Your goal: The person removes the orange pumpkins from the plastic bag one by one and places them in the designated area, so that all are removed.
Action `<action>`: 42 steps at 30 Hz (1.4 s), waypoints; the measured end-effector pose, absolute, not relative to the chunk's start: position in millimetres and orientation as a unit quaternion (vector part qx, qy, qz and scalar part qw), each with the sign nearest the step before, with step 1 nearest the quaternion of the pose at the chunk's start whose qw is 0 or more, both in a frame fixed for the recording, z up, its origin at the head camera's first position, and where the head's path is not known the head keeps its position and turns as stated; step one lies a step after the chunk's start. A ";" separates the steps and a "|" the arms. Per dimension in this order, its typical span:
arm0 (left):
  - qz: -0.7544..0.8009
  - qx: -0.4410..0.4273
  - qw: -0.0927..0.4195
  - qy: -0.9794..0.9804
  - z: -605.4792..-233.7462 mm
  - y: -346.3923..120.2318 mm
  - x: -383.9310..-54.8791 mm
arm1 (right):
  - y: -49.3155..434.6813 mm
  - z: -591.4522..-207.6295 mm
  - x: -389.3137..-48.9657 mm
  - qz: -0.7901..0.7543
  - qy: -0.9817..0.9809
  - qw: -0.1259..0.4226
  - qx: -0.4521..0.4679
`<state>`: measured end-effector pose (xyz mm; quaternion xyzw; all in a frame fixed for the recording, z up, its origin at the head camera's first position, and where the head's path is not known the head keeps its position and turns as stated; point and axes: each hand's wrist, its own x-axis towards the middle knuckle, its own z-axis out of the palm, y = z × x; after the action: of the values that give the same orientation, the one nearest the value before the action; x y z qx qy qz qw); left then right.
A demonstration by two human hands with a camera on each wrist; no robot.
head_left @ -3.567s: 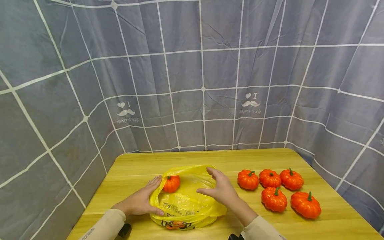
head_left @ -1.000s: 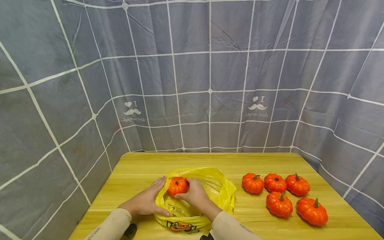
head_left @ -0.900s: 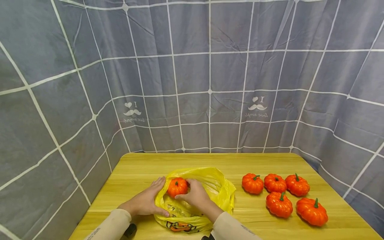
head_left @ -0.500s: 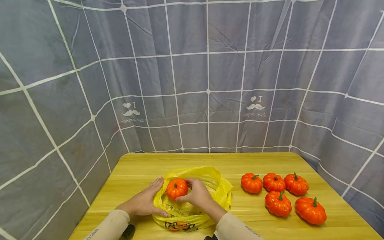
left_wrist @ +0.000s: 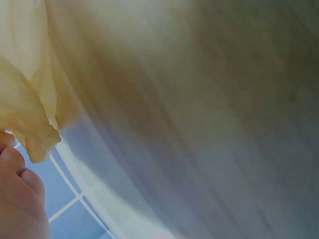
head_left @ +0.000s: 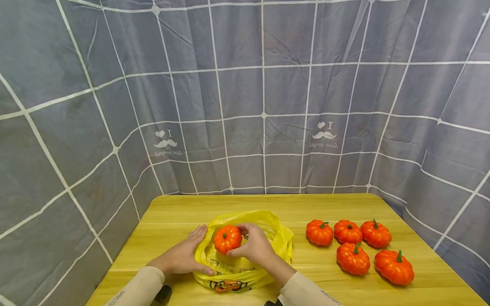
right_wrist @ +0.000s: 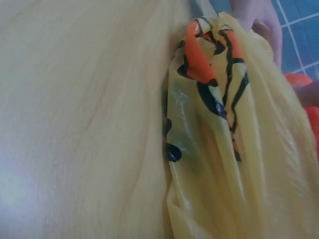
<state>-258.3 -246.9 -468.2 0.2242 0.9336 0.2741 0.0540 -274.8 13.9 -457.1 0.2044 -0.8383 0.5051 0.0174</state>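
Note:
A yellow plastic bag [head_left: 268, 272] lies on the table with its mouth spread upward. In the head view my left hand [head_left: 183, 254] rests along the bag's left rim, fingers extended and thumb near the front edge. Inside the mouth, my right hand [head_left: 255, 244] grips a small orange pumpkin [head_left: 227, 239] with a short green stem, fingers and thumb on its right side. The right wrist view has the printed side of the bag [right_wrist: 219, 124] close up, with part of the pumpkin [right_wrist: 314, 124] at the edge. Only fingers [left_wrist: 22, 189] and a bit of bag appear in the left wrist view.
Several more orange pumpkins [head_left: 353, 258] with green stems stand in two loose rows on the right of the wooden table [head_left: 183, 206]. A grey curtain [head_left: 237, 93] with white grid lines surrounds the table's back and sides.
My right hand, holding nothing over the bag at first, has reached in and gripped the pumpkin. Lately the pumpkin has risen slightly and shifted right. My left hand stays at the bag's rim.

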 end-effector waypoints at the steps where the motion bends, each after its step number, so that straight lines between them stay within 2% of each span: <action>1: 0.274 0.223 0.054 0.934 -467.6 -246.9 -258.5 | 15.5 -456.5 -275.2 0.507 -0.838 0.019 0.202; 23: 0.270 0.211 0.056 0.938 -467.8 -260.8 -257.3 | 69.8 -445.6 -277.5 0.509 -0.843 0.069 0.157; 42: 0.266 0.220 0.057 0.937 -468.0 -260.4 -259.6 | 146.4 -448.5 -257.8 0.534 -0.837 0.100 0.069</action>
<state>-259.6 -260.4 -468.0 0.2200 0.9367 0.2664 0.0566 -257.8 146.4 -448.5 0.0691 -0.8365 0.5343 0.0996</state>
